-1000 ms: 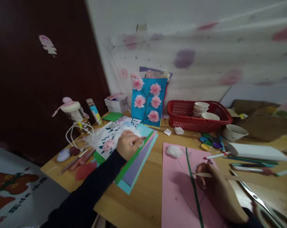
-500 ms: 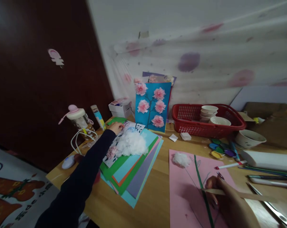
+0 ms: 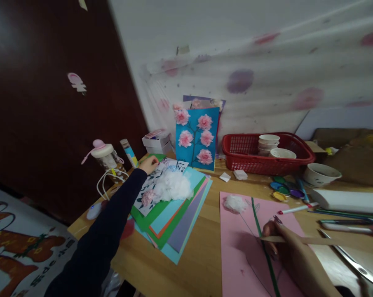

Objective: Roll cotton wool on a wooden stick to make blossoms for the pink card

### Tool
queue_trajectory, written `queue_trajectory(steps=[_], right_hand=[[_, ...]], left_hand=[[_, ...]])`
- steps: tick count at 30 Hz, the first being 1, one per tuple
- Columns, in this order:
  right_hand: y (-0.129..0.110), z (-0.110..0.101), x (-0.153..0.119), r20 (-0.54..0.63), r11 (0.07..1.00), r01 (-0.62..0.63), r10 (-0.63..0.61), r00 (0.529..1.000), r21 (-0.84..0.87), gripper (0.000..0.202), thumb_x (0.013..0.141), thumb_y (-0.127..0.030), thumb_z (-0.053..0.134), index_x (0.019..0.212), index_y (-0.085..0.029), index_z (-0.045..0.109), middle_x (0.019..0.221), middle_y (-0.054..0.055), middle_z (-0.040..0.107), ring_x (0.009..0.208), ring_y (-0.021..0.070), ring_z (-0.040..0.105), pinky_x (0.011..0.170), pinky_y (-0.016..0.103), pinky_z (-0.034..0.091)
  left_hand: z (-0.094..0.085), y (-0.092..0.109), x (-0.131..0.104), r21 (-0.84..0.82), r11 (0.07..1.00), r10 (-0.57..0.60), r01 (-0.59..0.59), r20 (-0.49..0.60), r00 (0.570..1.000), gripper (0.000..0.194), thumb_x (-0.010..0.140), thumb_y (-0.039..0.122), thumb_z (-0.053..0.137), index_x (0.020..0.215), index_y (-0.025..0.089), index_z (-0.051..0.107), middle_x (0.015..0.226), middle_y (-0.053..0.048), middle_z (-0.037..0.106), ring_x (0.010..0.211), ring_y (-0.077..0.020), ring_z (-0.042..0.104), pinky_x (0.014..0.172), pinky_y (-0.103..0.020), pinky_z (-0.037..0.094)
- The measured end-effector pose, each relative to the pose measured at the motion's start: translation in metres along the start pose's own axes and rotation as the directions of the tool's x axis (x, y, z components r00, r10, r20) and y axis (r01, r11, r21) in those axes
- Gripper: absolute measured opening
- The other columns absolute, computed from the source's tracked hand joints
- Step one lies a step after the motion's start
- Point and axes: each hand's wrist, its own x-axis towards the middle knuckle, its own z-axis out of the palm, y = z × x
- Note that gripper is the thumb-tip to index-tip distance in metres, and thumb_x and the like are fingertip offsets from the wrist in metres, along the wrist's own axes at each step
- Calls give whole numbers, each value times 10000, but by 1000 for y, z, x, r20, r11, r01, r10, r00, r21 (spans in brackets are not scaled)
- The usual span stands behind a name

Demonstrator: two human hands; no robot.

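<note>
My left hand (image 3: pixel 149 164), in a dark sleeve, reaches to the back of a pile of coloured paper (image 3: pixel 186 220). Its fingers are drawn together near the edge of a printed flower sheet (image 3: pixel 145 202), beside a heap of white cotton (image 3: pixel 174 186); what they pinch, if anything, is hidden. My right hand (image 3: pixel 282 245) grips a flat wooden stick (image 3: pixel 311 240) over a pink sheet (image 3: pixel 231 251). The stick's tip touches or hovers by the painted green stem (image 3: pixel 260 231); I cannot tell which. A white cotton tuft (image 3: pixel 235 203) sits at that sheet's upper left, atop a drawn line.
Behind stands a blue card with pink flowers (image 3: pixel 194 134). A red basket (image 3: pixel 242 165) holds white cups. Paint lids (image 3: pixel 280 196), a paper cup (image 3: pixel 320 175), a marker (image 3: pixel 297 208) and scissors (image 3: pixel 356 266) lie right. A bottle (image 3: pixel 107 154) stands left.
The view has shifted slightly. My left hand stays at the back of the paper pile with its fingers a little more bunched. My right hand still holds the stick near the green stem.
</note>
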Motion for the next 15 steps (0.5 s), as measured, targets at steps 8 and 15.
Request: queue_trajectory(steps=[8, 15], right_hand=[[2, 1, -2, 24, 997, -36, 34, 999, 73, 497, 699, -658, 559, 854, -187, 601, 731, 76, 665, 606, 199, 583, 549, 308, 421], [11, 3, -5, 161, 998, 0, -11, 987, 67, 650, 777, -725, 316, 633, -156, 595, 489, 23, 531, 452, 131, 468, 469, 261, 350]], left_hand=[[22, 91, -63, -455, 889, 106, -49, 100, 989, 347, 675, 372, 634, 912, 143, 524, 741, -26, 651, 700, -141, 622, 675, -257, 471], [95, 180, -157, -760, 552, 393, 343, 601, 697, 409, 581, 240, 788, 902, 132, 558, 727, -16, 638, 659, -106, 605, 667, -247, 467]])
